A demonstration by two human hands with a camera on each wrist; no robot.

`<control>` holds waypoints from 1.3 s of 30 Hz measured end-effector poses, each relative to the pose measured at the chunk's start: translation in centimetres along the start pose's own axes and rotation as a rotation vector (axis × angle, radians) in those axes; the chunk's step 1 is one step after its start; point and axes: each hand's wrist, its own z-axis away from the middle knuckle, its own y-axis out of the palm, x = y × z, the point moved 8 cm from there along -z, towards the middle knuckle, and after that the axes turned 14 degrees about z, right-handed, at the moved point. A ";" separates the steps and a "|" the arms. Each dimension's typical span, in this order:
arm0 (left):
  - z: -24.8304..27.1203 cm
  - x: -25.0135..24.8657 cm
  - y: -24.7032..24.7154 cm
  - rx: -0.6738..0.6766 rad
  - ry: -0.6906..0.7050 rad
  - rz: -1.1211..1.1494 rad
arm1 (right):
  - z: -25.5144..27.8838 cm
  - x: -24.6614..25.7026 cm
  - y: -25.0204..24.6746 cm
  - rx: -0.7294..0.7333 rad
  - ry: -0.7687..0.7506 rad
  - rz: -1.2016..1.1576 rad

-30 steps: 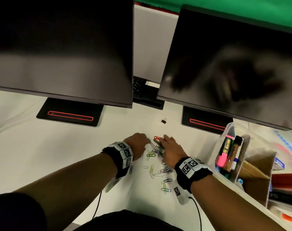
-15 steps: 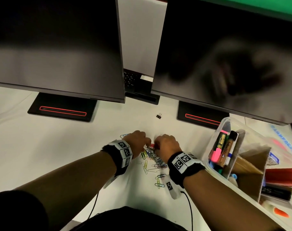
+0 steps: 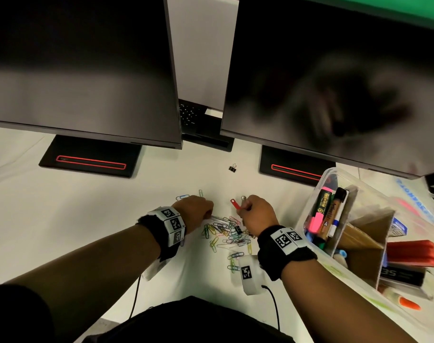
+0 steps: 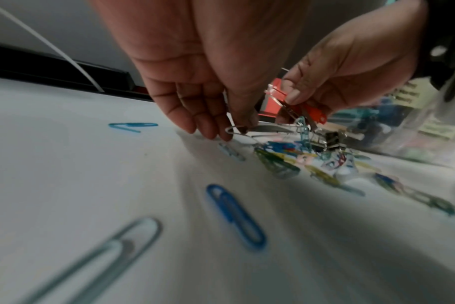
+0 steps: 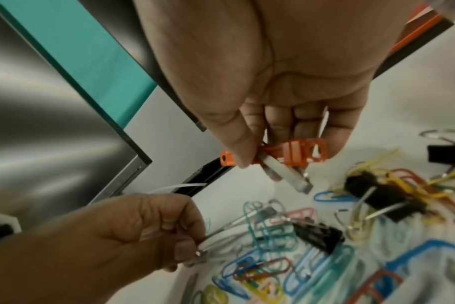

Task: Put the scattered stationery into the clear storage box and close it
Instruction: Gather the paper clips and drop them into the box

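Note:
A heap of coloured paper clips (image 3: 225, 235) lies on the white table between my hands. My left hand (image 3: 208, 214) pinches a silver wire clip (image 4: 235, 130) at the heap's left edge, low over the table. My right hand (image 3: 244, 209) grips a small orange cutter (image 5: 294, 154) with a silver strip beside it, held just above the heap. Black binder clips (image 5: 317, 234) sit among the paper clips. The clear storage box (image 3: 310, 209) stands open to the right, with markers (image 3: 322, 206) and cardboard inside. I see no lid.
Two dark monitors on black stands (image 3: 89, 157) fill the back. A lone black binder clip (image 3: 232, 167) lies between the stands. Loose blue clips (image 4: 234, 214) lie left of the heap. Boxes and a red case (image 3: 411, 253) crowd the right edge.
My right hand has picked the orange cutter up off the heap. Both hands met over the clips, then drew slightly apart, the left one pulling a silver clip leftward.

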 end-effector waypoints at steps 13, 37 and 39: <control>1.2 1.1 -1.7 -0.112 -0.037 0.261 | 1.6 -0.6 0.1 -0.001 0.094 -0.488; 1.8 -0.2 -5.0 -0.345 -0.041 0.556 | 2.3 -0.8 -0.6 -0.055 -0.053 -0.169; 1.7 0.0 -4.8 -0.315 -0.052 0.585 | 2.5 -0.7 -1.0 -0.069 -0.061 -0.181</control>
